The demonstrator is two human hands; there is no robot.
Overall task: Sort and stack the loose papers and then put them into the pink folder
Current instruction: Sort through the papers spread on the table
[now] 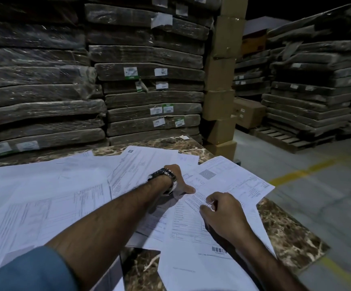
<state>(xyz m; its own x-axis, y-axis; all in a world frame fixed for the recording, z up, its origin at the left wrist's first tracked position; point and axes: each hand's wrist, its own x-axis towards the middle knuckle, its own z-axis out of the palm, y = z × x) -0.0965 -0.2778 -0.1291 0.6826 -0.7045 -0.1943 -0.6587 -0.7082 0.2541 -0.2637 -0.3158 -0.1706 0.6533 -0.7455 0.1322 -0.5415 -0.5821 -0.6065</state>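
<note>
Loose printed papers [44, 196] lie spread and overlapping across a brown marbled table [285, 238]. My left hand [180, 177], with a watch on its wrist, reaches to the middle of the spread. Its thumb lies on top of a sheet [229, 179] and its fingers are hidden beneath that sheet's edge. My right hand [223, 215] sits just nearer on a sheet with a barcode [191, 238]. Its fingers are curled and the fingertips pinch at the paper. No pink folder is in view.
Tall stacks of plastic-wrapped flat bundles [145, 91] stand right behind the table. A column of cardboard boxes [220, 80] rises at its far right corner. To the right are a concrete floor with a yellow line [296, 173] and a wooden pallet [285, 139] under more bundles.
</note>
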